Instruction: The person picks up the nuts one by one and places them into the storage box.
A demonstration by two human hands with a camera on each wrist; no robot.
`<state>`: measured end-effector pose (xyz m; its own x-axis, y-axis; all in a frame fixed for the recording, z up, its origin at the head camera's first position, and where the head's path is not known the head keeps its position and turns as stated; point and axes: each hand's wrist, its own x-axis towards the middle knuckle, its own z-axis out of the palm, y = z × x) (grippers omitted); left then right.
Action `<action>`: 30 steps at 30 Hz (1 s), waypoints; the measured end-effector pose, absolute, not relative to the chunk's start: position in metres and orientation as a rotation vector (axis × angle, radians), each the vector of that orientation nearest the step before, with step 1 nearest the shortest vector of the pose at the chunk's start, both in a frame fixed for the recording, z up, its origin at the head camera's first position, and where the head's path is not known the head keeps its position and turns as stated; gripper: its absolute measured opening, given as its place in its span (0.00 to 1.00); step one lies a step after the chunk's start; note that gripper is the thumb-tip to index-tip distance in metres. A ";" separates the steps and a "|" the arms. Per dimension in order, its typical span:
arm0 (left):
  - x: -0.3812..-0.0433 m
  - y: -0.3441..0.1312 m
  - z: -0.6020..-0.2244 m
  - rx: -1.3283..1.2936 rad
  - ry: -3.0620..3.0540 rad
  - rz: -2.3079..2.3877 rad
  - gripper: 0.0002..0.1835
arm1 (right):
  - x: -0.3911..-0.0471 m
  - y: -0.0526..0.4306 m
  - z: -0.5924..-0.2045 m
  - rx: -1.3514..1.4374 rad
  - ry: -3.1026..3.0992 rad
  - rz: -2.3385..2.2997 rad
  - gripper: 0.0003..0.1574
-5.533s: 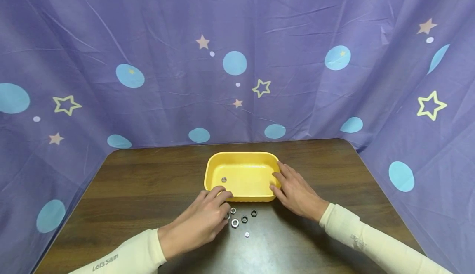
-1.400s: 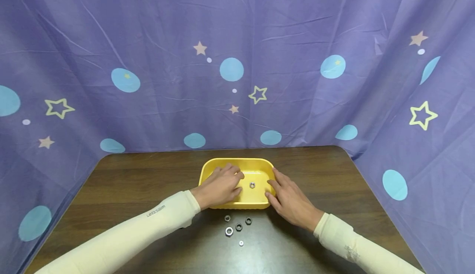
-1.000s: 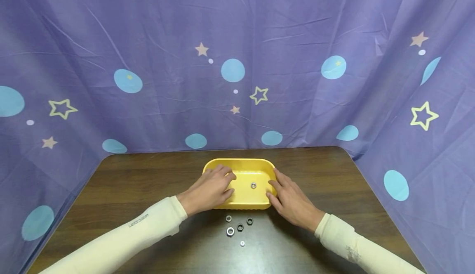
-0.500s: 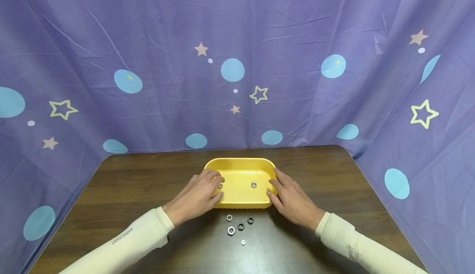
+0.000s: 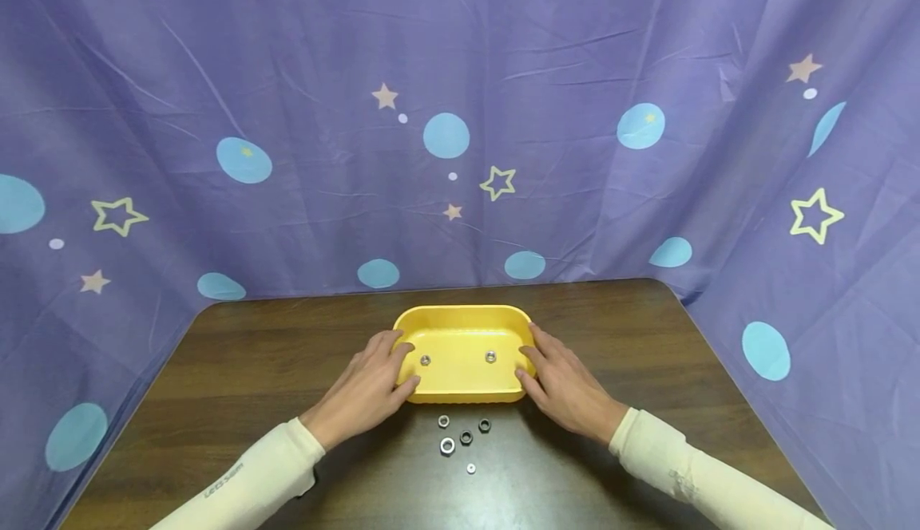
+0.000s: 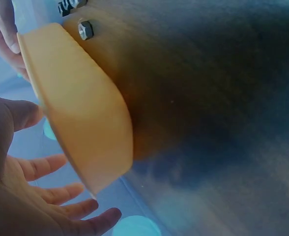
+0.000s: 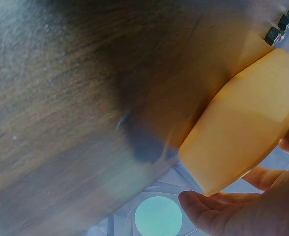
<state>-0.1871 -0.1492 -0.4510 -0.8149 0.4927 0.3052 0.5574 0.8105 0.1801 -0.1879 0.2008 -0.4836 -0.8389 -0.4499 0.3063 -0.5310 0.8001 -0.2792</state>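
A shallow yellow plastic tray (image 5: 467, 397) stands on the table with two metal hex nuts inside: one nut (image 5: 425, 361) near its left end, another nut (image 5: 491, 357) right of the middle. My left hand (image 5: 366, 386) is at the tray's left end, fingers spread and fingertips right at the rim; nothing is in its grasp. At the opposite end my right hand (image 5: 575, 390) rests on the rim, its fingers loosely bent, thumb and index fingertips reaching over the inside. Both wrist views show relaxed fingers along the rim, the palms away from the wall.
In front of the tray lie several loose nuts: a silver nut (image 5: 443, 421), a larger silver nut (image 5: 447, 447), two dark ones, and a small pale piece (image 5: 471, 468). A purple patterned curtain (image 5: 460, 115) hangs behind and beside the dark wooden table (image 5: 273, 354).
My left hand has gone from the nuts on the table into the tray, then back left to its left end. The tray now shows two nuts instead of one. My right hand stays at the rim.
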 end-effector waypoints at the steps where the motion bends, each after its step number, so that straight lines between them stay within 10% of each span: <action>1: -0.187 -0.150 -0.453 -0.794 -2.769 -0.399 0.26 | -0.188 0.201 -0.484 0.766 -2.761 0.525 0.28; 30: -0.183 -0.160 -0.470 -0.577 -2.969 -0.574 0.57 | -0.179 0.195 -0.476 0.739 -2.664 0.587 0.32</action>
<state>-0.1829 -0.1598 -0.4703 -0.9278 0.3495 0.1308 0.3730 0.8604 0.3472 -0.1793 0.1950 -0.4757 -0.8173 -0.4164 0.3983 -0.5453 0.7824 -0.3009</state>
